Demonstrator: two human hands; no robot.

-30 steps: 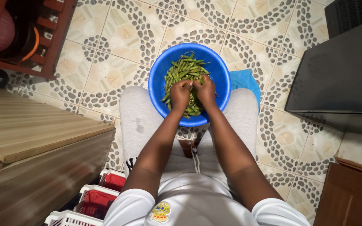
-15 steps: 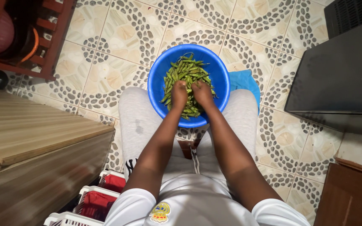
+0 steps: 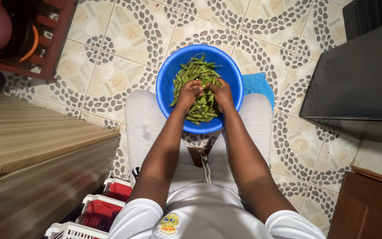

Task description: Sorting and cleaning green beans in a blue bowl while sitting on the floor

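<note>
A round blue bowl (image 3: 164, 84) rests on my knees, filled with many green pods (image 3: 195, 71). My left hand (image 3: 189, 93) and my right hand (image 3: 221, 94) are both inside the bowl, close together over the pile. Their fingers meet around one green pod (image 3: 206, 90) held between them. The pods under my palms are hidden.
A patterned tile floor (image 3: 124, 48) surrounds me. A wooden counter (image 3: 32, 141) runs along the left, a dark cabinet (image 3: 359, 84) stands at the right, and a red-brown rack (image 3: 45, 40) sits top left. White baskets with red contents (image 3: 98, 208) lie below left. A blue cloth (image 3: 257, 84) peeks out beside the bowl.
Both hands have stayed in the bowl, shifting slightly while handling pods. The bowl has not moved.
</note>
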